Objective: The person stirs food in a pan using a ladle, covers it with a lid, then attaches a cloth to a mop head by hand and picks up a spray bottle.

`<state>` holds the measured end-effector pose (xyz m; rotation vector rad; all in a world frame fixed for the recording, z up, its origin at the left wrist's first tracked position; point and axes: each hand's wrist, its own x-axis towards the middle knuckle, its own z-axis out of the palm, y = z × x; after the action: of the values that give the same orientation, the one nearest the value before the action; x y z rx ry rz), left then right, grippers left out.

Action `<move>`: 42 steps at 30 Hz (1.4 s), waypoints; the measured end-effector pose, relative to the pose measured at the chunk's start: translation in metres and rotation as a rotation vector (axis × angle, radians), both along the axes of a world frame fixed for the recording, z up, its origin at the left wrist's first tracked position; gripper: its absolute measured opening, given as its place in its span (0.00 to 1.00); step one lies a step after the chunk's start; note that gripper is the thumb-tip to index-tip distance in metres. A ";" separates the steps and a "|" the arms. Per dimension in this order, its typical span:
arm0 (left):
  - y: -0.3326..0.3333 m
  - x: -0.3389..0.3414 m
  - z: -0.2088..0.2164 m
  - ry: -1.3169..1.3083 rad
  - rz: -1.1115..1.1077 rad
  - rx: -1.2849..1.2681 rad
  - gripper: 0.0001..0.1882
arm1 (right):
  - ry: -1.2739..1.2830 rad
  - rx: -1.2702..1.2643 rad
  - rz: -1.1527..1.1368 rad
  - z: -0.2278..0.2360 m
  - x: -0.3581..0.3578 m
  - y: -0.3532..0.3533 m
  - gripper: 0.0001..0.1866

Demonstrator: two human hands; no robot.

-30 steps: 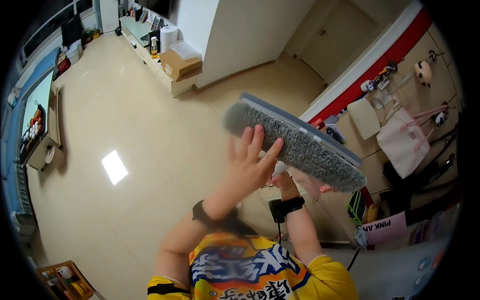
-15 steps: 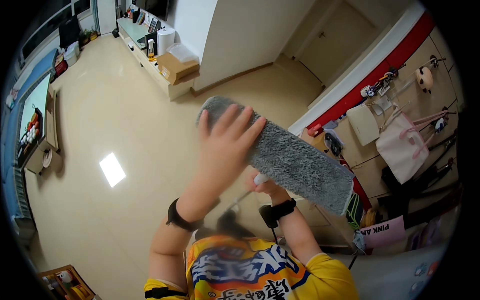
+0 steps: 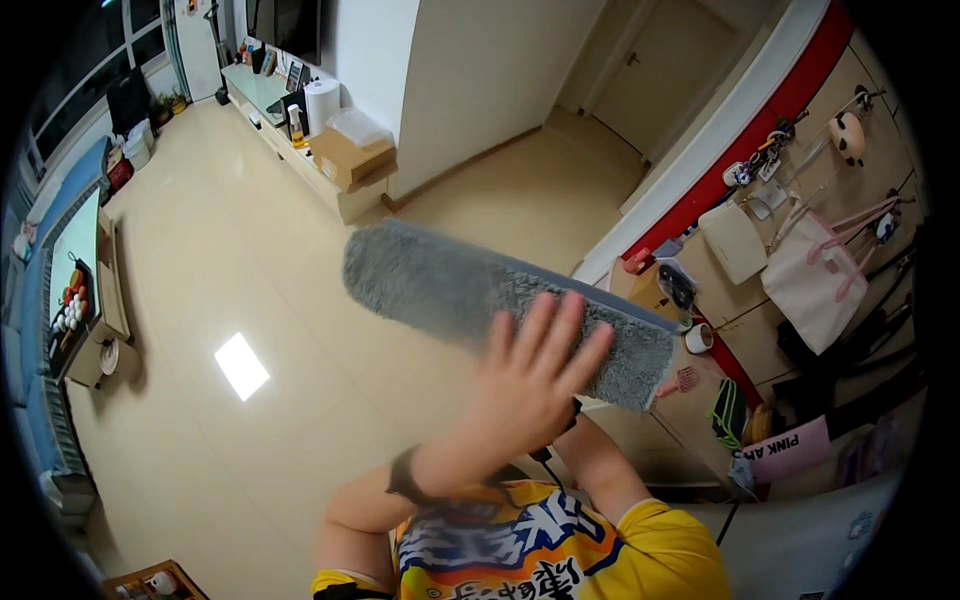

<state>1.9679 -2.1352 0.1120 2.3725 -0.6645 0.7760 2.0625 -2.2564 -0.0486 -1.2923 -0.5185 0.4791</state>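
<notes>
A flat mop head with a fluffy grey pad is raised in front of me, its pad facing up toward the view. My left hand lies against the pad near its right end, fingers stretched and spread. Behind that hand and the mop head, my right hand is hidden. Only my right forearm shows, with a dark band at the wrist. The mop's pole cannot be seen now.
Glossy beige floor tiles spread out below. A low cabinet with a cardboard box stands ahead. Left is a coffee table. On the right, bags hang above a counter with a small white cup.
My left hand has slid along the pad from its left end toward its right end. The mop head has shifted left and tilted flatter. My right hand, seen gripping the pole before, is now covered.
</notes>
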 end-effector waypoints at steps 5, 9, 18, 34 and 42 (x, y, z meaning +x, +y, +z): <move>0.000 -0.002 -0.004 0.058 -0.747 0.071 0.28 | -0.067 -0.065 -0.017 -0.006 0.001 0.023 0.13; 0.042 0.017 -0.045 0.426 -0.941 -0.398 0.20 | -0.146 -0.132 -0.056 -0.009 0.005 0.032 0.13; 0.039 0.061 -0.144 0.546 -0.077 -1.021 0.21 | -0.172 -0.020 0.012 -0.043 0.015 0.066 0.20; 0.008 0.170 -0.129 0.380 -0.014 -0.978 0.17 | 0.036 -0.258 0.239 -0.087 0.114 0.035 0.06; 0.122 0.085 -0.159 0.351 0.625 -0.690 0.25 | 0.130 -0.129 0.435 -0.096 0.176 0.126 0.05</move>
<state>2.0524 -2.0137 -0.0470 1.9619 0.4595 0.6551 2.2388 -2.1307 -0.1449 -1.2615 -0.6698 0.9657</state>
